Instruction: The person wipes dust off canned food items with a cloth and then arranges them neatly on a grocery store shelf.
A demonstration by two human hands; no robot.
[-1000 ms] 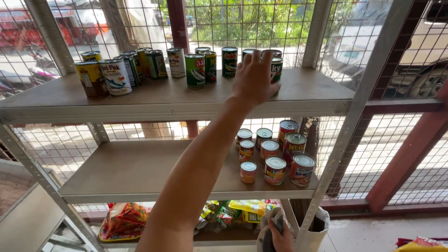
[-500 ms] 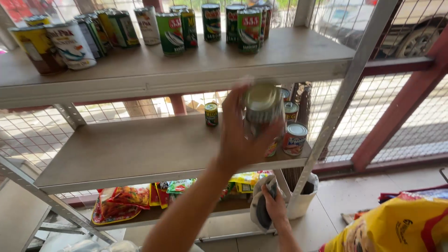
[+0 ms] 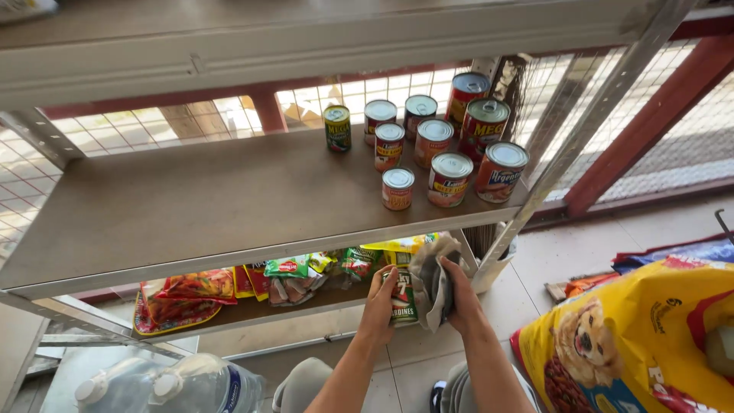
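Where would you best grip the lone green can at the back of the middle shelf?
Grip the green can around its round side wall, coming from the front and slightly left. It stands upright and apart from the other cans, with bare middle shelf in front and to its left, so fingers can wrap it without knocking neighbours.

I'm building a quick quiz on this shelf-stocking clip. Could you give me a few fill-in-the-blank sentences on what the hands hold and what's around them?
1. The left hand holds a green ____.
2. The right hand presses a grey ____ against it.
3. The cluster of cans stands on the ____ shelf.
4. On the floor at right lies a yellow ____ picturing a dog.

Missing words: can; cloth; middle; bag
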